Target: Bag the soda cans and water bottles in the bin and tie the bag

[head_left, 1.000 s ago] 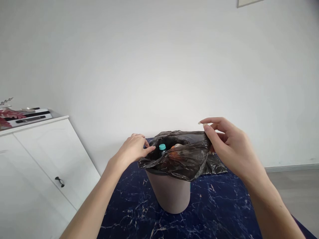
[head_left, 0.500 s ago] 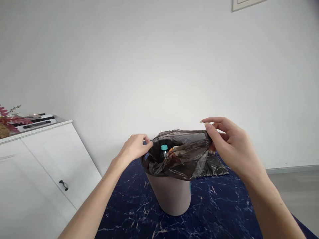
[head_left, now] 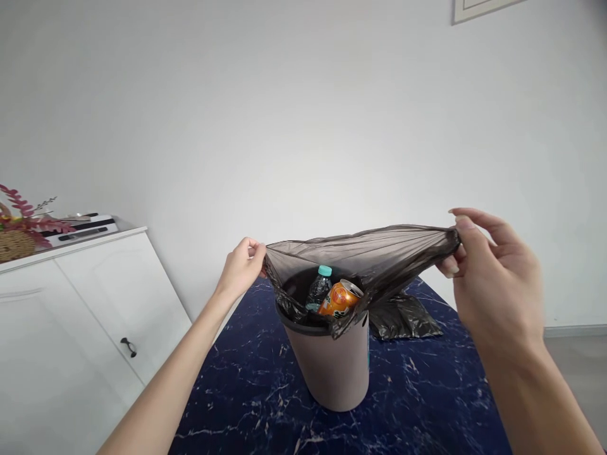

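Note:
A beige trash can with a dark rim stands on a dark blue marble-patterned tabletop. A thin black garbage bag lines it, its mouth stretched wide above the rim. My left hand pinches the bag's left edge. On the right, my right hand grips the opposite edge, higher and farther out from the can. Inside the bag sit a clear bottle with a teal cap and, leaning beside it, an orange drink can. Their lower parts are hidden by the bag and rim.
Another black plastic bag lies flat on the blue tabletop, behind and right of the trash can. At the left stands a white cabinet bearing a wicker basket with pink leaves. A white wall rises behind.
Both hands have moved apart, the right one much farther outward. The bag's mouth has been pulled up off the front rim and stretched, so the bottle and orange can show more.

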Motion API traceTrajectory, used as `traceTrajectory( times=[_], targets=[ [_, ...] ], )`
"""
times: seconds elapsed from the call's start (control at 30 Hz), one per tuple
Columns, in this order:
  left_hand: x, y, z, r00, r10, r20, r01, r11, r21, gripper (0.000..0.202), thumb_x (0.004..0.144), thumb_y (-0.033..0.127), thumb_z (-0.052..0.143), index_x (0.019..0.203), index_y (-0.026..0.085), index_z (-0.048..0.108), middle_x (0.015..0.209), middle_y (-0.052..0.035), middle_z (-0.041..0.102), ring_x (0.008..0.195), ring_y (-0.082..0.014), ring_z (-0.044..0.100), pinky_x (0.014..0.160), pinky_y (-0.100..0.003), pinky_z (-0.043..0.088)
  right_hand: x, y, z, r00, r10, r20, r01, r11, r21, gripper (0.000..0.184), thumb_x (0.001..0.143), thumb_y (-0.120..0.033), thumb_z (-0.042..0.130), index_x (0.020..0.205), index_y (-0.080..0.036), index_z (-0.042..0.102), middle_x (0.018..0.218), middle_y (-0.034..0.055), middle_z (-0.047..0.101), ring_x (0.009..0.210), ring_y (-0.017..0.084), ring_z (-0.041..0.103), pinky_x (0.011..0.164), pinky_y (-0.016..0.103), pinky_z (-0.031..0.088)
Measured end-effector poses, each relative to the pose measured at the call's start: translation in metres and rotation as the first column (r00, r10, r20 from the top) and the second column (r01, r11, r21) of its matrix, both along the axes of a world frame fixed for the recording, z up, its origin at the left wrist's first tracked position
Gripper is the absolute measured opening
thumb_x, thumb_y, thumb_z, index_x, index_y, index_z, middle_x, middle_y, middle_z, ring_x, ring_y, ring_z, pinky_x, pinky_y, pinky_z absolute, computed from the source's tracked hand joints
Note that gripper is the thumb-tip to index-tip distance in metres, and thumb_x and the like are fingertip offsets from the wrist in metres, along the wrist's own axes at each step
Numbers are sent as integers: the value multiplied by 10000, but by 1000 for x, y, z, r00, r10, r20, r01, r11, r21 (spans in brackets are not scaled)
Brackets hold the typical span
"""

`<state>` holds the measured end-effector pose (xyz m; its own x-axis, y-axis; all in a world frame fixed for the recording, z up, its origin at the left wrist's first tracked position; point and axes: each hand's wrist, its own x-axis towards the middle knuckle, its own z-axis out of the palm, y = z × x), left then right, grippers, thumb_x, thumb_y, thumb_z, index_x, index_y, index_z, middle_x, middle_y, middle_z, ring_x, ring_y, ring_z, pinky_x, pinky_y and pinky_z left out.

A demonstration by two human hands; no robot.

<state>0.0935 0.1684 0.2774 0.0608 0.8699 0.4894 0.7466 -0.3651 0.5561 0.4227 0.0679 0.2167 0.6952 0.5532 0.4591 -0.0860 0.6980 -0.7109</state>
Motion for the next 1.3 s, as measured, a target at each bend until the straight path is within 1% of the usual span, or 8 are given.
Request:
traceTrajectory(
  times=[0.17,0.3,0.37,0.47,0.63,0.77,0.93,1.3],
  targets=[
    [-12,6,-10,999,36,-12,-36,999,24,314,950,551,550,891,244,568,753,-24,749,598,-218,729,629,-335,573,2,3,-1,999,-12,-37,11,1000,-18,284,929,-388,765,1132,-191,741,677,-38,510,527,106,456,501,315,302],
    [-6,-17,-15,999,35,-32,-26,968,250,325,945,540,594,1069,239,593,1079,-75,736,836,-210,703,815,-353,567,4,5,-3,999,-9,-38,8,1000,-7,284,918,-389,781,1120,-193,749,674,-36,510,522,102,444,494,314,289],
    [-3,-33,-14,990,-58,-130,95,950,298,265,972,484,577,1087,250,624,1039,-54,722,801,-189,664,815,-331,545,4,5,-3,999,-12,-31,12,1000,-14,288,914,-401,783,1113,-196,749,674,-37,503,521,100,436,490,312,280],
    [-4,-52,-11,885,-263,-384,337,931,138,236,1001,450,567,1095,281,701,990,-27,750,620,-157,594,666,-307,504,4,5,-2,999,-3,-41,2,1000,-14,280,905,-392,784,1100,-194,744,680,-35,502,519,96,428,483,308,284],
    [-10,-49,-10,781,-305,-545,272,952,-143,428,974,603,593,1292,365,752,1323,-55,749,782,-232,687,765,-363,530,2,3,-1,999,-1,-54,-1,1000,-30,276,901,-386,791,1100,-198,758,672,-35,496,515,96,421,478,309,294],
    [-11,-39,-11,797,-420,-434,313,902,-297,371,956,598,618,875,304,829,1222,-63,786,936,-272,728,757,-338,536,3,4,-1,999,1,-34,-3,999,-49,283,907,-396,773,1109,-200,744,673,-39,489,510,106,426,479,319,296],
    [-11,-40,-15,940,-315,-130,291,941,-173,437,991,645,582,849,261,737,570,19,646,511,-177,593,585,-291,453,5,8,-5,1000,-5,-13,4,999,-47,328,906,-436,775,1129,-198,738,673,-41,488,521,108,424,495,324,283],
    [-16,-24,-18,956,-139,258,44,939,340,390,1071,552,504,856,234,570,755,12,546,761,-168,566,748,-282,459,12,7,-4,974,84,-212,-62,992,109,249,884,-289,811,1094,-187,726,723,-51,462,557,91,349,542,318,289]
  ],
)
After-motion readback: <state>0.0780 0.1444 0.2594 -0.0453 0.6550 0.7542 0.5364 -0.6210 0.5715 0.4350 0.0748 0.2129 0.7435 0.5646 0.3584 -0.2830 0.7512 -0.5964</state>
